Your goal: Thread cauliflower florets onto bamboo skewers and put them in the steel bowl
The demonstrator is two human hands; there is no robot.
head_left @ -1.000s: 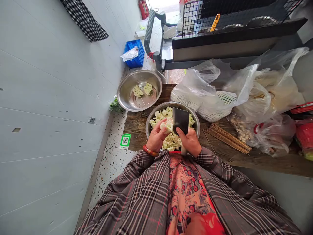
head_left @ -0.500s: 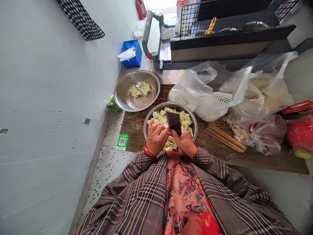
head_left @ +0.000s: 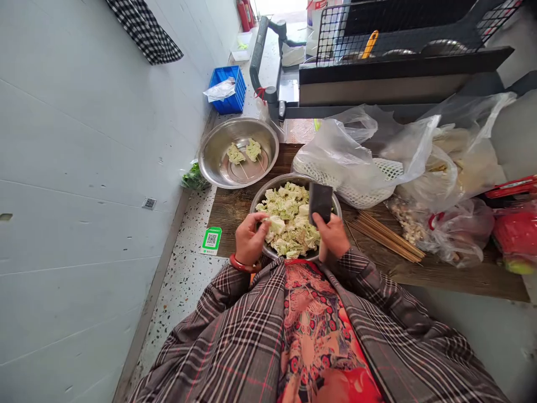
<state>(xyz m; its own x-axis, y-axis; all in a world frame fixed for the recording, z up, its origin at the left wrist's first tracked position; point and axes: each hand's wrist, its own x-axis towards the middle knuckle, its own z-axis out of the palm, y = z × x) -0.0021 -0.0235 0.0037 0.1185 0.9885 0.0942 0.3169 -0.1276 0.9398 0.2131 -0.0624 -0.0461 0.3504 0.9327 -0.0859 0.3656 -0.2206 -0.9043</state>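
A steel bowl (head_left: 254,206) full of cut cauliflower (head_left: 289,201) stands close to my body. At its left rim my left hand (head_left: 250,240) pinches a pale cauliflower floret (head_left: 276,225) between thumb and fingers. My right hand (head_left: 334,238) is wrapped round the handle of a dark-bladed cleaver (head_left: 320,202), its blade tilted up over the bowl's right side. Behind to the left, a wide steel basin (head_left: 205,159) holds two cauliflower pieces on skewers (head_left: 242,169).
Bamboo skewers (head_left: 388,238) lie on the wooden board (head_left: 226,224) at the right. Plastic bags (head_left: 335,148) crowd the back right. A green QR card (head_left: 211,240) lies at the left edge, and a blue crate (head_left: 230,101) stands beyond the basin.
My hands have moved apart. The left has drawn left with the floret, while the right has carried the cleaver to the right, away from it.
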